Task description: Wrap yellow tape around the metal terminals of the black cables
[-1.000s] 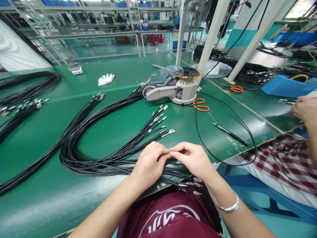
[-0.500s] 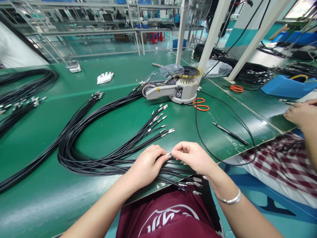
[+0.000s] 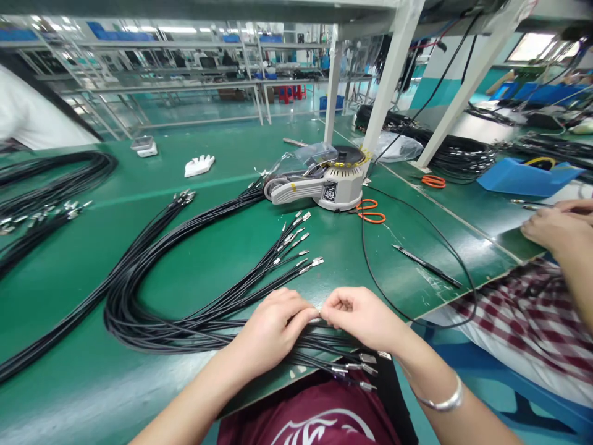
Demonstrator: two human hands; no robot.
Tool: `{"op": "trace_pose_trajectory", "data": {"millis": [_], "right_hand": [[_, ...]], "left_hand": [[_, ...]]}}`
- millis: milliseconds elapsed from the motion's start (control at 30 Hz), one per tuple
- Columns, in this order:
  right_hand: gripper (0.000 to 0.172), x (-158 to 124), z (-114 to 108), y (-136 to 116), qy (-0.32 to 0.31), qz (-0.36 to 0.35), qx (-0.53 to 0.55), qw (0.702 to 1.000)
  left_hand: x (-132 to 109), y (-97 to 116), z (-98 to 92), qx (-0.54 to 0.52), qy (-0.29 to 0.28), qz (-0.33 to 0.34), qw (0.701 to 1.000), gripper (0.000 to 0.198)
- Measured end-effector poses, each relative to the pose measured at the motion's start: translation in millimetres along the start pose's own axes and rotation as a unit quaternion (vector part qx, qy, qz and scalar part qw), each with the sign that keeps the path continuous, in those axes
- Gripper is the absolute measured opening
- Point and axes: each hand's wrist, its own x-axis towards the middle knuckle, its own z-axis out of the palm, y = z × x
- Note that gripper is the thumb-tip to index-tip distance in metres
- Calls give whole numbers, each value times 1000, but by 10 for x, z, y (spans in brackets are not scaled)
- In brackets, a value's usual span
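A thick bundle of black cables [image 3: 132, 272] curves across the green table, with silvery metal terminals [image 3: 296, 235] at its ends. My left hand [image 3: 280, 318] rests over the near strands, thumb and forefinger pinched on the end of one cable. From the other side my right hand [image 3: 359, 315] pinches the tip of that same cable end, fingertips nearly touching those of the left. Only a sliver of the metal cable terminal [image 3: 319, 314] shows between them. More cable ends [image 3: 356, 369] stick out under my right wrist, over the table's front edge.
A grey tape dispenser [image 3: 340, 185] stands behind the bundle, with orange-handled scissors [image 3: 370, 213] beside it. A craft knife [image 3: 426, 266] and a loose black cable loop lie to the right. Another person's hands [image 3: 558, 225] work at far right. More cables [image 3: 50, 179] lie left.
The whole scene sits lower in the picture as the head view tilts up. Both hands keep their pinch on the cable end, and less of the terminal shows between the fingertips.
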Motion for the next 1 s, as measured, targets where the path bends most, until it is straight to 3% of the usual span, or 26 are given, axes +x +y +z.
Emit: {"op": "trace_pose_trajectory", "data": {"millis": [167,333,433,500,567,633,833,1000], "right_hand": [[30,-138,-133,-19,-21,-45,-137,989],[32,-107,-364,110,48,-18,-34,998],[24,24,-376,157,75,-27,49,996],[23,153,-322,141,87,-41,92,991],[26,289,-244,94,86,-57,118,988],[24,405,-166,36,75,-71,119,988],[20,533,-86,-42,80,-78,93,989],[18,544,-101,-68,102,-58,99,988]], "left_hand": [[285,-141,20,152,87,-26,984,17],[506,-211,92,185,82,-60,977,18],[447,-170,22,114,75,-77,988,14],[383,-135,-34,-15,62,-126,990,13],[339,-107,-68,-166,48,-174,970,13],[327,-90,-78,-254,43,-186,948,15],[345,-151,-107,-204,51,-163,964,19],[317,-267,-101,-168,26,-173,970,18]]}}
